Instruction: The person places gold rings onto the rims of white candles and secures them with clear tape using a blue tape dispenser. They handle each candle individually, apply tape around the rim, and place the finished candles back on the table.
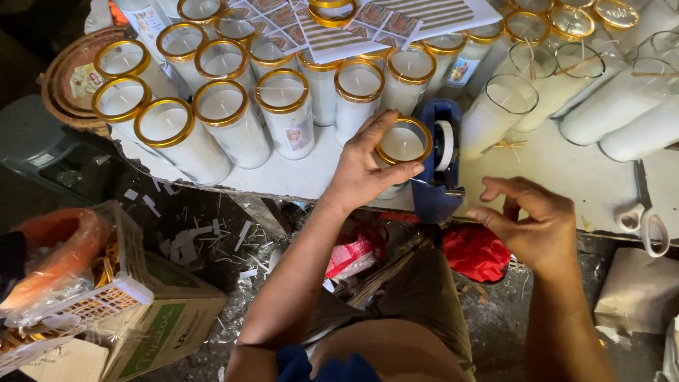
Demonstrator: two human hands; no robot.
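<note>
Nearest the camera: person's lap, with forearms reaching out over the table edge [283, 185]. Right hand [527, 223] hovers at the near edge of the table, just right of the tape dispenser [437, 161]; fingers curled, thumb and forefinger pinched together, whether a bit of tape is between them cannot be told. Left hand [362, 166] is closed around a glass candle [402, 143] with a gold rim, thumb and fingers wrapped on its upper wall; candle stands upright at the front edge of the table, touching or just beside the blue dispenser on its left side. Scissors [645, 225] with white handles lie at the far right of the table edge. Behind the held candle, a block of similar gold-rimmed candles [225, 117] stands upright in close rows, some with picture labels on the side. To the right, rimless glass candles [506, 106] stand and lie tilted, wicks held by small sticks. Farthest back, sheets of printed labels [368, 28] rest on the candle tops. Below left, on the floor, a white plastic basket [106, 297] and paper scraps.
</note>
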